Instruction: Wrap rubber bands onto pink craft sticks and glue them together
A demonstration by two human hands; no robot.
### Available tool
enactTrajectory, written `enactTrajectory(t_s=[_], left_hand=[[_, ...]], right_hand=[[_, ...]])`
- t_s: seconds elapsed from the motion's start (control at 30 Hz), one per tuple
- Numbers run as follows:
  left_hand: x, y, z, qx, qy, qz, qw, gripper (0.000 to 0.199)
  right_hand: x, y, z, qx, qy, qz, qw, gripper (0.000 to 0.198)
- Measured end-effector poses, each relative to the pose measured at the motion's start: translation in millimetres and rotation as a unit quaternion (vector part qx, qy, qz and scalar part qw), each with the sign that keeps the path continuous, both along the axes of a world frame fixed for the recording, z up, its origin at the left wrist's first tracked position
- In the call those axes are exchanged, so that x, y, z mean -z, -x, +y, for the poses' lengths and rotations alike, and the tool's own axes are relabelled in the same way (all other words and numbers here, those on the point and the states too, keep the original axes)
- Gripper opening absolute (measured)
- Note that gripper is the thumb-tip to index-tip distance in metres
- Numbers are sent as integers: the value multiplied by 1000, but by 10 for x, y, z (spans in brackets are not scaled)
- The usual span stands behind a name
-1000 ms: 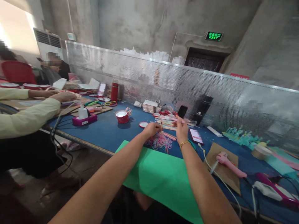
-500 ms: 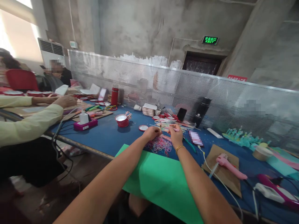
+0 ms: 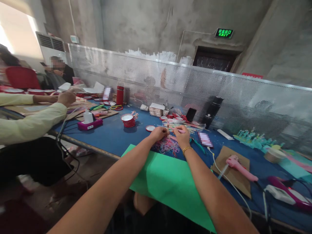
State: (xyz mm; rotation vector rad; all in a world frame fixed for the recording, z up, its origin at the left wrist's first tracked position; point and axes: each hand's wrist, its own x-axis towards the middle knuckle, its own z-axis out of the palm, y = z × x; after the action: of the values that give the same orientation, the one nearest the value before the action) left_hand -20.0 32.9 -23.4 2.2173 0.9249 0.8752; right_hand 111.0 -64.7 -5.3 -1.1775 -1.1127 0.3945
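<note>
My left hand [image 3: 159,133] is closed, pinching a small brownish upright stick-like piece [image 3: 168,127] at its fingertips. Just to its right, my right hand [image 3: 182,136], with a gold bracelet at the wrist, is closed around a slim pink pen-like tool [image 3: 180,131]. The two hands are a short gap apart. Below them lies a tangled heap of pink, purple and blue thin cords [image 3: 167,146]. A green sheet [image 3: 168,182] spreads under my forearms at the table edge. Pliers with teal handles [image 3: 200,147] rest beside my right hand.
A pink glue gun [image 3: 241,167] lies on cardboard [image 3: 225,156] at right. Red-rimmed round tins [image 3: 128,123] are stacked left of my hands. A purple power strip [image 3: 90,124], a red bottle [image 3: 119,95] and a black bottle [image 3: 213,112] stand around. A co-worker's hand [image 3: 67,97] works at left.
The view has tipped slightly downward, so the scene sits higher. My right hand's fingers have shifted a little with the pink tool. My left hand keeps its pinch.
</note>
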Motion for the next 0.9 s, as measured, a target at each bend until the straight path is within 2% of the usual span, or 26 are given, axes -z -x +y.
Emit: enactTrajectory(t_s=[0.2,0.37,0.53,0.63,0.73,0.9], left_hand=[[25,-39,25,1,6,-3,1000,25],[47,-41,41,0,7,-1,1000,22],[71,-33,58,3,6,-5,1000,26],[80,-31,65,6,15,-9,1000,24],[65,-25,54,13,19,-16,1000,22],[10,0,2,13,22,-12,1000,27]], right_hand=[[67,-50,59,12,-5,-62,998,17],[92,-44,87,-6,-15,-44,999,15],[27,-2,36,-19,-9,-3,1000,15],[5,10,10,-21,-7,-12,1000,13],[9,12,7,-9,-9,-26,1000,13],[40,12,21,-9,10,5,1000,16]])
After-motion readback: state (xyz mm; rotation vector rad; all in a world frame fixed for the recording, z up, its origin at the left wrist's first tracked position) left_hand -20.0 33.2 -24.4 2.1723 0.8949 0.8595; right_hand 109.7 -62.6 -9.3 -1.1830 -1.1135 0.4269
